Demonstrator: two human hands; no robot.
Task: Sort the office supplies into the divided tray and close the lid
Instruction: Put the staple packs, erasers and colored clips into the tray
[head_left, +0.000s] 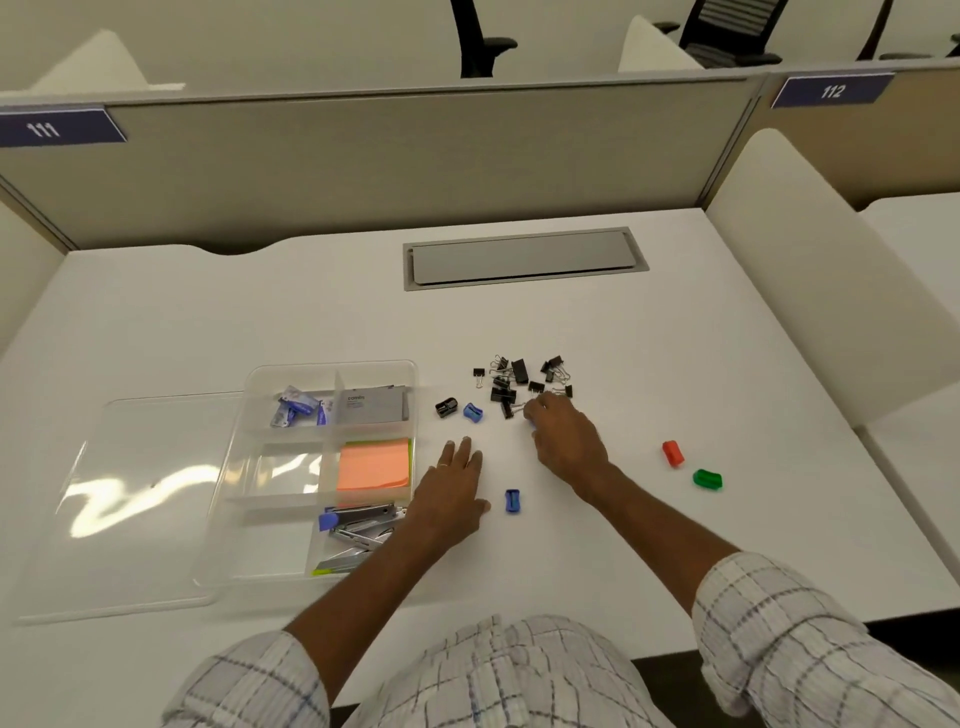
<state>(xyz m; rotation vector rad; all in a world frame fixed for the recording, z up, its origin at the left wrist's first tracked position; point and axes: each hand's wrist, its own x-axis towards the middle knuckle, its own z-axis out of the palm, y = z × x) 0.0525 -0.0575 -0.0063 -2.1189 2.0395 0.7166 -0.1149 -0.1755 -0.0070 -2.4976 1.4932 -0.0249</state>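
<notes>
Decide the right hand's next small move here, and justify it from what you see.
Probably pinch up a few small black metal binder clips and carry them to the clear plastic divided tray. The right hand curls over the pile's near edge, and the tray's middle-left compartment looks empty.

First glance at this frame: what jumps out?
The orange sticky notes glow in the middle-right compartment of the clear tray, at left. Black binder clips lie heaped on the white table, with the right hand reaching into the pile's near edge. Further right, a red sharpener and a green sharpener sit on their own.
</notes>
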